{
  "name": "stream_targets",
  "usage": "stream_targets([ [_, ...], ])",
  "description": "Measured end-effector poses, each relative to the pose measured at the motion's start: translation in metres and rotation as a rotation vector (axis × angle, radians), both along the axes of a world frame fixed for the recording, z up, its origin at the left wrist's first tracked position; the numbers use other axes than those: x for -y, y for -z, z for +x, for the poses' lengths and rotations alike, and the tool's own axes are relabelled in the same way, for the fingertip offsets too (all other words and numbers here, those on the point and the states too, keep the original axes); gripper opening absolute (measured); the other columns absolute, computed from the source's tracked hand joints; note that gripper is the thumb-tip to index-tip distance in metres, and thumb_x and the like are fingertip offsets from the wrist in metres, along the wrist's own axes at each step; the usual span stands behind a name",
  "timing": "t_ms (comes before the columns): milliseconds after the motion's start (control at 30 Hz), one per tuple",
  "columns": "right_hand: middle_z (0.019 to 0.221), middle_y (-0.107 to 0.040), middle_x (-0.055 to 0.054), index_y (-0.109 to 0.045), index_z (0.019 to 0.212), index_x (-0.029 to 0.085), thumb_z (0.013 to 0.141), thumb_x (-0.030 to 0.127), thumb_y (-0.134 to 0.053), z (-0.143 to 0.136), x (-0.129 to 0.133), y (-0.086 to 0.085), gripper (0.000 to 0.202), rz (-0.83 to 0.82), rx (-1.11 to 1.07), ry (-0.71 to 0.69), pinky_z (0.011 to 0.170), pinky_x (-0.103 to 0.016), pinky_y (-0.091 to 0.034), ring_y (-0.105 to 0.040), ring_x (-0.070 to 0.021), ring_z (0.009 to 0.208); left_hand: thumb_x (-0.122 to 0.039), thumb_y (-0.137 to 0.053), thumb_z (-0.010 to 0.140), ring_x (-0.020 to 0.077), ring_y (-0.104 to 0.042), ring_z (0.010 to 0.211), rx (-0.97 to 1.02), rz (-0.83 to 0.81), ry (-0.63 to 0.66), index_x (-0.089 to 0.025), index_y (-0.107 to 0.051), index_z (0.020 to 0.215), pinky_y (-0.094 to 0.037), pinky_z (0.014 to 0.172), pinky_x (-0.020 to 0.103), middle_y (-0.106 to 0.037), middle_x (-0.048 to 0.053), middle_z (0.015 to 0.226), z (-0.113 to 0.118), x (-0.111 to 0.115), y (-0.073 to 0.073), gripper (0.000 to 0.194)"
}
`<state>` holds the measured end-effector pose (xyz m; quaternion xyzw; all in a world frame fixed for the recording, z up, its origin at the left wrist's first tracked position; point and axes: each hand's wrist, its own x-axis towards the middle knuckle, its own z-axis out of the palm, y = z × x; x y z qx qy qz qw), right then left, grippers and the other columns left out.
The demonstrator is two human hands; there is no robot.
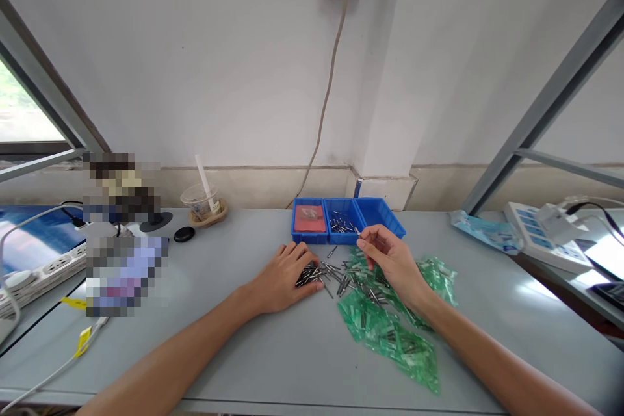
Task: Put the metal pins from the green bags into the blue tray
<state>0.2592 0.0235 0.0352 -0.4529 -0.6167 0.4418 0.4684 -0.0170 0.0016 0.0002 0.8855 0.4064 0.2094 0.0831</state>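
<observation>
My left hand (287, 276) rests on the grey table, thumb and fingers apart around the left side of a loose heap of thin metal pins (332, 271). Pinched between the thumb and index finger of my right hand (387, 257) is a small metal pin (357, 232). That hand is raised just in front of the blue bins. The middle bin (344, 238) contains several similar pins. Under and beside my right hand lie green plastic bags (390, 338) with metal pins in them. My left fingertips partly cover the heap.
The left blue bin (311, 236) holds a red packet (310, 218); the right bin (380, 213) joins the row. A plastic cup with straw (201, 200), a black round object (184, 234) and a power strip (53, 266) are leftward. A light-blue packet (485, 232) lies right.
</observation>
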Motion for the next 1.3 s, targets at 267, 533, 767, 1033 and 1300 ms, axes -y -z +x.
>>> stream_targets([
  [267, 0.074, -0.057, 0.001, -0.067, 0.098, 0.025, 0.09, 0.067, -0.069, -0.002, -0.001, 0.004, 0.043, -0.034, -0.028, -0.047, 0.058, -0.031, -0.048, -0.052, -0.0164, 0.063, -0.057, -0.054, 0.105, 0.0243, -0.057, 0.099, 0.027, 0.006, 0.01, -0.024, -0.061, 0.116, -0.044, 0.089, 0.039, -0.061, 0.005, 0.111, -0.001, -0.002, 0.001, 0.035],
  [533, 0.088, -0.06, -0.001, -0.068, 0.105, 0.025, 0.097, 0.059, -0.064, 0.0, -0.003, 0.011, 0.035, -0.076, -0.148, -0.135, 0.058, -0.028, -0.047, -0.053, -0.0148, 0.07, -0.058, -0.055, 0.105, 0.0235, -0.06, 0.094, 0.043, -0.02, 0.014, -0.023, -0.059, 0.108, -0.043, 0.084, 0.038, -0.065, 0.004, 0.105, -0.001, -0.005, 0.004, 0.035],
  [767, 0.092, -0.061, -0.002, -0.063, 0.105, 0.026, 0.099, 0.055, -0.064, 0.0, -0.004, 0.011, 0.03, -0.054, -0.13, -0.134, 0.058, -0.028, -0.049, -0.056, -0.0167, 0.073, -0.056, -0.055, 0.105, 0.0233, -0.062, 0.096, 0.049, -0.032, 0.018, -0.023, -0.058, 0.105, -0.043, 0.085, 0.037, -0.068, 0.003, 0.105, -0.001, -0.004, 0.002, 0.033],
  [1033, 0.097, -0.06, -0.003, -0.063, 0.101, 0.025, 0.098, 0.056, -0.065, 0.0, -0.004, 0.01, 0.031, -0.041, -0.122, -0.106, 0.058, -0.028, -0.051, -0.057, -0.0181, 0.078, -0.052, -0.055, 0.107, 0.023, -0.062, 0.095, 0.044, -0.048, 0.025, -0.023, -0.057, 0.106, -0.042, 0.086, 0.037, -0.069, 0.003, 0.106, -0.002, -0.006, 0.004, 0.029],
  [1300, 0.091, -0.059, -0.002, -0.066, 0.104, 0.026, 0.097, 0.056, -0.066, 0.001, -0.004, 0.011, 0.031, -0.04, -0.122, -0.102, 0.058, -0.028, -0.049, -0.053, -0.0164, 0.073, -0.048, -0.053, 0.109, 0.0227, -0.063, 0.099, 0.05, -0.048, 0.033, -0.023, -0.058, 0.108, -0.041, 0.089, 0.036, -0.07, 0.002, 0.108, -0.003, -0.006, 0.006, 0.025],
])
